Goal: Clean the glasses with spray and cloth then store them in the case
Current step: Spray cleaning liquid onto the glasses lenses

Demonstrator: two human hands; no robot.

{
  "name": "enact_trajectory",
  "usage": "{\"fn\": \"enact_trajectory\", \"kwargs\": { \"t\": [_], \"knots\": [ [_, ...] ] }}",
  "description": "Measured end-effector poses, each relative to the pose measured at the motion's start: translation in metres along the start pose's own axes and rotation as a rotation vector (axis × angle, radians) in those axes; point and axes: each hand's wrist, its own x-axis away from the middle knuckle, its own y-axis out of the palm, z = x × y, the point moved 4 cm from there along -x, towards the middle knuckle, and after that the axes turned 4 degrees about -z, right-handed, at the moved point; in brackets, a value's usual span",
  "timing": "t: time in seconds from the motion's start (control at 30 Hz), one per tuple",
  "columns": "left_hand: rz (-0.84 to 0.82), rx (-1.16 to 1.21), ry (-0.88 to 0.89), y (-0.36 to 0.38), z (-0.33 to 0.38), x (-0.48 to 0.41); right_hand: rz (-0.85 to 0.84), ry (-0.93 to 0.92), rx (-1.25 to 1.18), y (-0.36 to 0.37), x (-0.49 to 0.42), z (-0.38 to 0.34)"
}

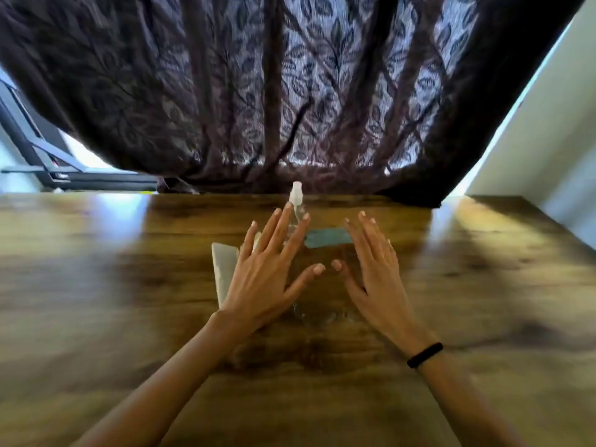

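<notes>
Both hands hover flat, palms down, over the middle of the wooden table (96, 285). My left hand (267, 269) has its fingers spread and holds nothing. It partly covers a pale case (224, 269) lying on the table and the lower part of a clear spray bottle with a white top (296, 195). My right hand (377, 269) is also empty with fingers apart; a blue-grey cloth (325, 237) lies just left of its fingertips. Faint clear glasses (319, 314) seem to lie between the wrists, too blurred to be sure.
A dark leaf-patterned curtain (290, 91) hangs behind the table's far edge. A pale wall (554, 140) stands at the right. A dark metal frame (48, 162) shows at the back left. A black band (425, 354) circles my right wrist.
</notes>
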Motion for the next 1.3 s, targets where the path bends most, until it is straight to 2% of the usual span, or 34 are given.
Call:
{"fn": "enact_trajectory", "kwargs": {
  "t": [0.17,0.4,0.57,0.73,0.97,1.07,1.2,1.3],
  "knots": [
    [-0.132,0.012,0.063,0.026,0.006,0.021,-0.058,0.068,-0.013,0.016,0.030,0.011],
    [-0.180,0.046,0.257,0.034,0.007,0.040,0.056,0.081,-0.142,0.020,0.058,0.027],
    [-0.152,-0.036,0.373,0.032,0.004,0.043,0.130,0.134,-0.228,0.016,0.061,0.034],
    [-0.126,-0.046,0.404,0.032,0.003,0.041,0.121,0.202,-0.369,0.016,0.064,0.041],
    [-0.068,-0.043,0.480,0.027,0.005,0.036,0.194,0.301,-0.567,0.010,0.063,0.041],
    [-0.006,0.140,0.422,0.019,-0.002,0.029,0.256,0.305,-0.642,0.002,0.055,0.042],
    [0.095,0.428,0.203,0.005,-0.013,0.012,0.310,0.245,-0.838,-0.012,0.037,0.037],
    [0.126,0.709,0.011,-0.009,-0.021,0.001,0.319,0.219,-0.889,-0.021,0.021,0.032]
  ]
}}
